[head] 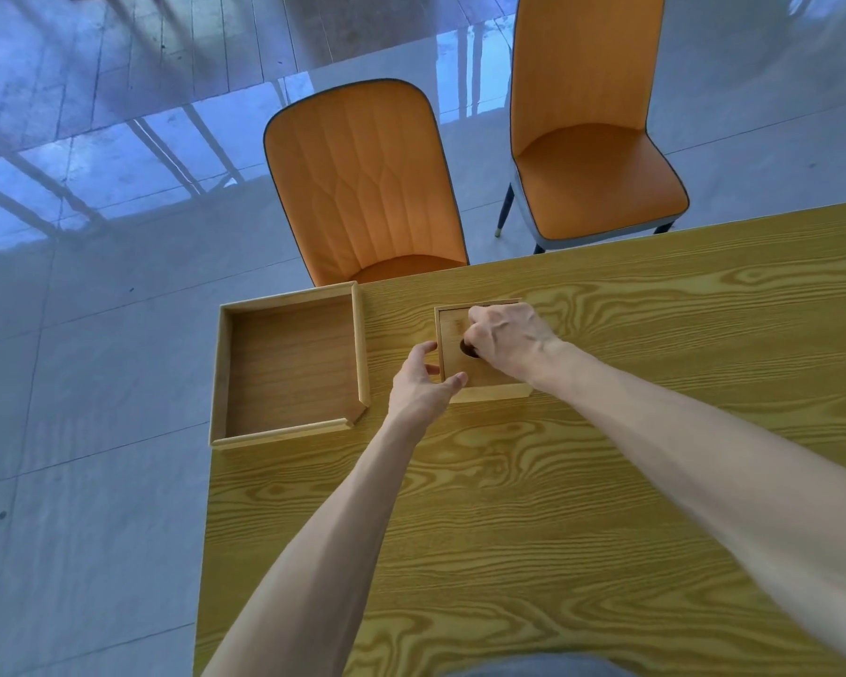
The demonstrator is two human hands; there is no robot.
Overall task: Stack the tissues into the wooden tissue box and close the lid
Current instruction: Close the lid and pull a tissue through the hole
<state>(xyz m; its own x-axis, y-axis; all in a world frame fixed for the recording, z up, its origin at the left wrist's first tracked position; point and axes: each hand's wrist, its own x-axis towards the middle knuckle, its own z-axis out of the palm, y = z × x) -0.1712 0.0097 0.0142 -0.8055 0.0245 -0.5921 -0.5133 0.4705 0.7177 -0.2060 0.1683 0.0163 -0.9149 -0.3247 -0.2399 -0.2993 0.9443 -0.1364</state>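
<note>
Our left hand (423, 383) pinches the box (479, 354) corner; our right hand (506, 342), fingers curled, presses its lid (453, 351).

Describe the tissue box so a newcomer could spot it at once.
On the yellow wood-grain table, near its far edge, sits the small closed wooden tissue box under both hands. Unlike the larger open tray at the table's left corner, its lid has a dark hole.

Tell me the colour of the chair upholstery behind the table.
Orange, with dark edging, on both chairs; seen in the head view.
</note>
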